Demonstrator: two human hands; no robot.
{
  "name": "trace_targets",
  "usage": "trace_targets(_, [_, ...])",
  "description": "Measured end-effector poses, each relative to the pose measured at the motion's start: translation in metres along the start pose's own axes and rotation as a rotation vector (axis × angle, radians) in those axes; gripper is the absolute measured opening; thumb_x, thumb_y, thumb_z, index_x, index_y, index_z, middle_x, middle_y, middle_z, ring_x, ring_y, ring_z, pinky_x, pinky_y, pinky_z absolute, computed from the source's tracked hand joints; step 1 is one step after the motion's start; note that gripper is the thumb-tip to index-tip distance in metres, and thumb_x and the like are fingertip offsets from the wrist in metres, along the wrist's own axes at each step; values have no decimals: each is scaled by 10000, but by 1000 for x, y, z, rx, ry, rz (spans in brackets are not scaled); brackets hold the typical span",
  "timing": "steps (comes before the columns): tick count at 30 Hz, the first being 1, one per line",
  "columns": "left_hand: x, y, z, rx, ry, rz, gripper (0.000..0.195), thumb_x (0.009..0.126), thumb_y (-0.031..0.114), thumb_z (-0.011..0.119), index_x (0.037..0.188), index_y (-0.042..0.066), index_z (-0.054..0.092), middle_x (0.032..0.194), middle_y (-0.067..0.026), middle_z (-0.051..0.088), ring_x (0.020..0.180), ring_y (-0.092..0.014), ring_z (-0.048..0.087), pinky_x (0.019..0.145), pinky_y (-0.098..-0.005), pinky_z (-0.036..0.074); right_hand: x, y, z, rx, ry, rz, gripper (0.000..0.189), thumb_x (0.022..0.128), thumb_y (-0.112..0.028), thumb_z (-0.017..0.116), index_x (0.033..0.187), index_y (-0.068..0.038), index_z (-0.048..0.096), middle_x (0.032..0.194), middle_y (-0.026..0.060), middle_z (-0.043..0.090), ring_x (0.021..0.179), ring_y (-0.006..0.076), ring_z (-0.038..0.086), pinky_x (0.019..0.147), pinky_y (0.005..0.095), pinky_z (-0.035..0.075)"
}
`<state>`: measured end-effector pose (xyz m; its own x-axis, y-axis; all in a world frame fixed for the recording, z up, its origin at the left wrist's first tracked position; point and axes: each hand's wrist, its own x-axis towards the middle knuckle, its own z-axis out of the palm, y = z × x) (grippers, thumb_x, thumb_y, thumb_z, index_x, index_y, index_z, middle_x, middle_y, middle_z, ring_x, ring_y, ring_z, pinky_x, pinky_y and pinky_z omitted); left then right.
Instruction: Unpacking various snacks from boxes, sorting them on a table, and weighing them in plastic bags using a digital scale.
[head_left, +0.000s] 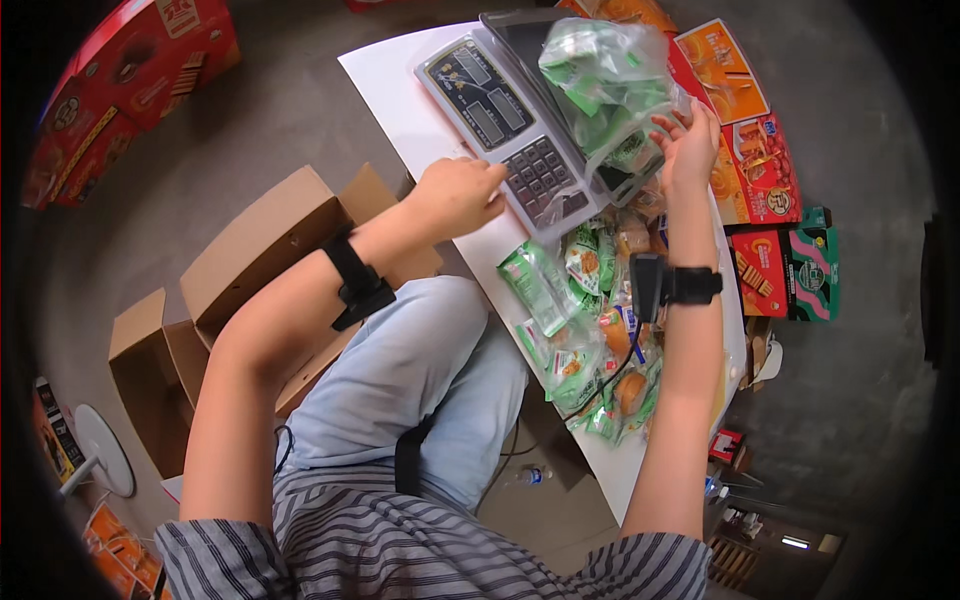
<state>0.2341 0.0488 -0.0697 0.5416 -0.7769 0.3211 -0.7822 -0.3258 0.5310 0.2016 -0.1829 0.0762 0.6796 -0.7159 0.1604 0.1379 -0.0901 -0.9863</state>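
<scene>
A digital scale (469, 97) stands on the white table. A clear plastic bag (611, 82) holding green-and-white packets rests on its dark weighing pan (521, 34). My right hand (690, 146) is at the bag's right side, fingers apart and touching or almost touching the plastic. My left hand (461, 196) is beside the scale's keypad (544, 176) with its fingers curled; nothing shows in it, and its palm faces away from view. Below the scale lies a loose pile of green snack packets (536, 289) and clear-wrapped bread rolls (630, 394).
Open cardboard boxes (259, 232) stand on the floor left of my legs. Red gift boxes (142, 97) are at the upper left. Orange and red cartons (757, 169) line the table's far side. A black cable (611, 379) crosses the pile from my right wrist strap (694, 285).
</scene>
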Motion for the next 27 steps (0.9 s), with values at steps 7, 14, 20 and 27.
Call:
trace_targets(7, [13, -27, 30, 75, -72, -74, 223, 797, 272, 508, 814, 50, 504, 755, -129, 595, 735, -303, 573, 630, -406, 449, -68, 39, -35, -290, -173, -256, 261, 835, -86, 506, 1065, -37, 395, 950, 88, 428, 628, 94, 518, 495, 209, 433])
trace_targets(14, [32, -34, 49, -140, 139, -496, 301, 831, 314, 410, 789, 45, 539, 735, -133, 583, 736, -301, 559, 655, -403, 422, -108, 57, -46, -745, -103, -694, 444, 754, -9, 530, 1171, -60, 388, 1151, 127, 255, 825, 143, 459, 680, 264, 399])
trace_targets(20, [28, -28, 63, -26, 257, -467, 281, 836, 279, 398, 711, 55, 513, 664, -126, 556, 689, -299, 543, 616, -413, 410, -125, 69, -62, -759, -344, -763, 416, 698, 23, 518, 1103, -62, 476, 997, 136, 436, 844, 264, 480, 700, 331, 411])
trace_targets(27, [26, -27, 67, 88, 315, -369, 248, 840, 257, 412, 708, 60, 487, 653, -117, 543, 697, -286, 540, 620, -418, 414, -111, 98, -39, -1349, -372, -581, 495, 766, -209, 555, 1233, -95, 437, 938, 135, 435, 825, 286, 481, 683, 375, 390])
